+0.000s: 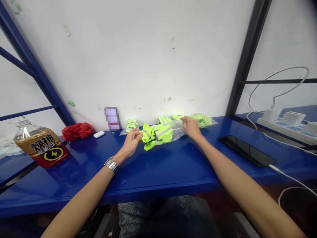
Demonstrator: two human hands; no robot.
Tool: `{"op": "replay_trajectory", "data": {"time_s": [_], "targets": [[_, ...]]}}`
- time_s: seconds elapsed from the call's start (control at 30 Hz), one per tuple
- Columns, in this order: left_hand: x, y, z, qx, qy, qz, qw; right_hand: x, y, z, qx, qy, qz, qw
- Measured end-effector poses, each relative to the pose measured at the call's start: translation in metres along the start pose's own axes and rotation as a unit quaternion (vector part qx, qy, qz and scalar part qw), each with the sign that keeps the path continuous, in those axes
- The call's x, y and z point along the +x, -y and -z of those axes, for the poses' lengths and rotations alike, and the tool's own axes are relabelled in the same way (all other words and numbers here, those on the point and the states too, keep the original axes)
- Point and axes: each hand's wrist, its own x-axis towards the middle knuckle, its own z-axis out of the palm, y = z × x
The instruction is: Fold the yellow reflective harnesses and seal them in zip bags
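Note:
A bundle of neon-yellow reflective straps (163,133) with silver-grey stripes lies crumpled at the middle of the blue table, partly inside a clear plastic bag (178,127). At its left end my left hand (131,142) pinches the yellow strap between thumb and fingers. My right hand (192,128) is closed on the right part of the bag, pulling the film out flat. Behind my hands, along the wall, are more bagged yellow bundles: one at the left (132,124), one in the middle (164,119) and one at the right (201,119).
On the left stand a drink bottle (42,145), a red plastic bag (78,131) and a small white case (99,134). A phone with a blurred screen (112,119) leans on the wall. To the right are a black phone (247,150) on a cable and a power strip (289,127).

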Motion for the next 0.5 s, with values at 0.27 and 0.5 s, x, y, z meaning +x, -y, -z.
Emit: {"op": "replay_trajectory", "data": {"time_s": [0.27,0.5], "targets": [[0.005,0.005,-0.003,0.015,-0.044,-0.025,0.999,0.004,-0.001,-0.003,0.004,-0.001,-0.024,1.0],[0.007,0.019,0.046,0.065,-0.125,-0.034,0.989,0.002,-0.068,0.027,-0.023,-0.076,-0.173,0.982]]}}
